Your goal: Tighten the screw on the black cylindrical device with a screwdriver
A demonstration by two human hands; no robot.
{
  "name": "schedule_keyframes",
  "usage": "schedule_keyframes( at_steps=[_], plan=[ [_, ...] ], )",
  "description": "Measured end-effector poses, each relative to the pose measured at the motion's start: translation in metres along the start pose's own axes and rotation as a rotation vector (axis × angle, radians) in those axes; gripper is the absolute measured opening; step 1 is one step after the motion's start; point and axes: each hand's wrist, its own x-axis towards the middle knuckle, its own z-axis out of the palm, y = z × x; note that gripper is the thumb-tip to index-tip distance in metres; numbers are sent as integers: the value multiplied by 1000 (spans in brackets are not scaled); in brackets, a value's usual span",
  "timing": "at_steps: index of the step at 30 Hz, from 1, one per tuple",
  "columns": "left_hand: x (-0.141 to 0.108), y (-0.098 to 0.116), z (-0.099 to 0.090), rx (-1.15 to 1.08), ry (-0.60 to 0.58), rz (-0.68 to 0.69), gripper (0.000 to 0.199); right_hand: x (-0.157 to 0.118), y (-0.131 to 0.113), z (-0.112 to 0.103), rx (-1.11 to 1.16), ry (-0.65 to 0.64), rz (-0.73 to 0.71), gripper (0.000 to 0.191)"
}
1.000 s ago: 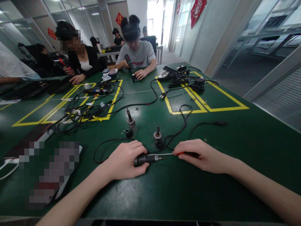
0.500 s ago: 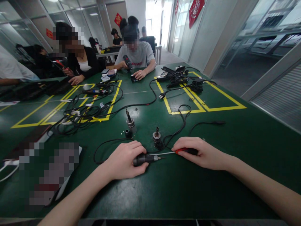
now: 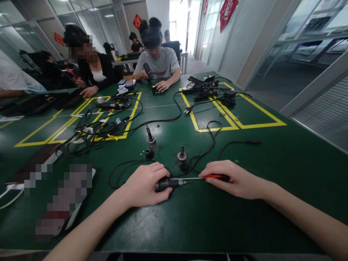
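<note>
My left hand is closed around a black cylindrical tool with a metal nose and thin tip, lying low over the table and pointing right. My right hand grips a red-and-black screwdriver by its handle. Its long thin shaft reaches left along the black tool's upper side; where the tip meets the tool is hard to make out. Just beyond my hands stand a metal cylindrical part with a thin shaft, a small black ring-like cap and a round metal part with a stem, beside a dark round piece.
Black cables tangle at the left, and more cords with adapters lie at the back right. A blurred-out flat object rests by my left forearm. Across the green table, a co-worker holds a power tool; another sits left.
The screwdriver handle has turned in my right fingers, showing more red now. My left hand keeps its hold on the black tool. The view has shifted slightly.
</note>
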Motion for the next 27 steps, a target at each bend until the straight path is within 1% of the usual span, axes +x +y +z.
schedule_keyframes(
  at_steps=[2,5,11,14,21,27],
  plan=[
    [0,0,0,-2,-1,-5,12,1,-1,0,18,-11,-24,25],
    [0,0,0,-1,2,-7,11,3,-2,1,31,-3,-20,29],
    [0,-1,0,6,10,8,11,2,-1,1,17,0,100,42],
    [0,-2,1,5,8,8,11,2,-1,1,-23,3,95,36],
    [0,-3,2,-16,1,1,12,2,-1,2,-35,16,4,18],
    [1,-2,0,-22,-9,-14,13,2,-2,3,-20,-3,10,16]
  ],
)
